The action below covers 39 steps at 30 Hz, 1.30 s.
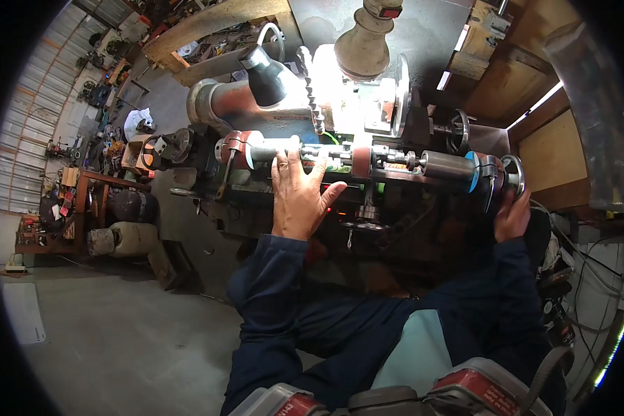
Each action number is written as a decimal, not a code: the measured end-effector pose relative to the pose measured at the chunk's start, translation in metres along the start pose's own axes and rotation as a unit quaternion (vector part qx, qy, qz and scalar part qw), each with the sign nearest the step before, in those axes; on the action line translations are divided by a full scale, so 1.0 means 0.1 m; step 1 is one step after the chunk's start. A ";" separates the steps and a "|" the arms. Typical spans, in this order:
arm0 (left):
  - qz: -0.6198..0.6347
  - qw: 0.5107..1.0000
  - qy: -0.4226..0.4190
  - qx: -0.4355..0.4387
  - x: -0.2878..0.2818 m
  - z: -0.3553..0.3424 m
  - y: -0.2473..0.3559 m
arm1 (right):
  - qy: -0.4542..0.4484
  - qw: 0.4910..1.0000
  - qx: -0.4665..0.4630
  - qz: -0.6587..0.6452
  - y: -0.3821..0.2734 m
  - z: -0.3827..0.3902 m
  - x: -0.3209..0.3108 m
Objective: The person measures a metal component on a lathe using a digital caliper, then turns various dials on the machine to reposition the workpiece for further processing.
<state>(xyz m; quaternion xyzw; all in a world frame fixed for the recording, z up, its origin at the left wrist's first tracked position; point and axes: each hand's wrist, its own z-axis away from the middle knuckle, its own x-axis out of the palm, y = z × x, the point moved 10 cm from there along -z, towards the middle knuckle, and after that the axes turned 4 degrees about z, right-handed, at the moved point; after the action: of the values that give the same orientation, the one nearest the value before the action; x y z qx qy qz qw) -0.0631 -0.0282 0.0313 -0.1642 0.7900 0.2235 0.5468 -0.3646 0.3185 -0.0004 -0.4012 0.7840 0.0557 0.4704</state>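
Note:
Before me stands a metalworking machine with a long row of metal parts across it. My left hand (299, 201) lies open over this row, fingers spread and thumb pointing right. Its fingertips reach the bright metal cylinder (265, 150) and the small fittings beside it; whether they press on them I cannot tell. At the right end, my right hand (512, 220) has its fingers closed at the lower rim of a metal handwheel (514, 173). A thick steel cylinder (449, 165) and a blue ring (473, 172) sit just left of that wheel.
A work lamp (267, 80) glares over the machine's middle. A smaller handwheel (364, 225) projects toward me below the row. A lever (226, 177) hangs at the left end. Gas cylinders (135, 239) lie at left, near a cluttered rack (83, 208). Cables (589, 256) run at right.

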 end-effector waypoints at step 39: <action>-0.008 1.000 -0.020 -0.004 -0.01 -0.02 0.01 | 0.034 0.999 -0.001 0.034 -0.12 0.06 -0.14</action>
<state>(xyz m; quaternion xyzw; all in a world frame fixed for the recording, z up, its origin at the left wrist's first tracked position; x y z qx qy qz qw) -0.0647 -0.0281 0.0333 -0.1683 0.7764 0.2260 0.5638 -0.3485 0.3210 0.0103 -0.3763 0.8128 0.0590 0.4408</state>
